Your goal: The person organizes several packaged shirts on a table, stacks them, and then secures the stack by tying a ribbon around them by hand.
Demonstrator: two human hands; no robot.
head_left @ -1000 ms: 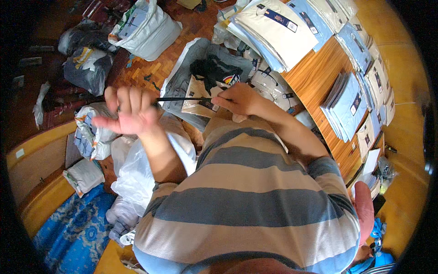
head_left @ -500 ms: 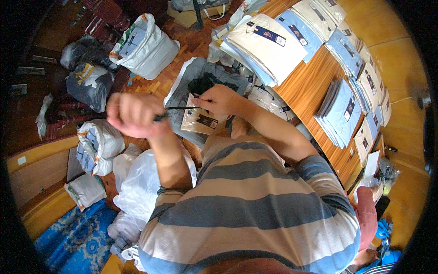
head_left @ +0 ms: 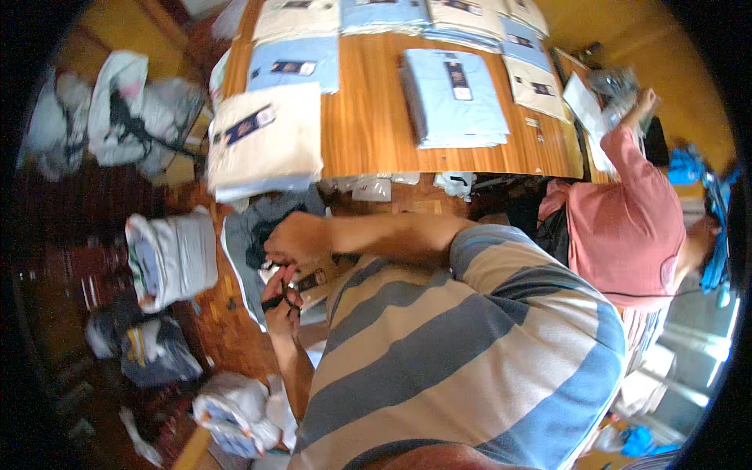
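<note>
My left hand [head_left: 283,315] is curled, palm partly up, around a thin black cord [head_left: 272,302] that loops over its fingers. Just above it, my right hand [head_left: 301,236] bends down with its fingers drawn together; what they pinch is hidden. Below both hands, a packed cream shirt [head_left: 315,288] with a dark label lies partly covered by my arm and body. Farther back is an open grey sack [head_left: 238,229] with black material [head_left: 270,225] at its mouth.
A wooden table [head_left: 364,117] ahead carries stacks of packed cream shirts [head_left: 274,145] and light blue shirts [head_left: 462,102]. A person in a pink top [head_left: 627,227] is at the right. White sacks [head_left: 184,262] and dark plastic bags [head_left: 160,352] lie on the floor at left.
My view has swung right, bringing the table and the person in pink further in. My left hand has come close to my right; the cord stretched between them is now looped at my left fingers.
</note>
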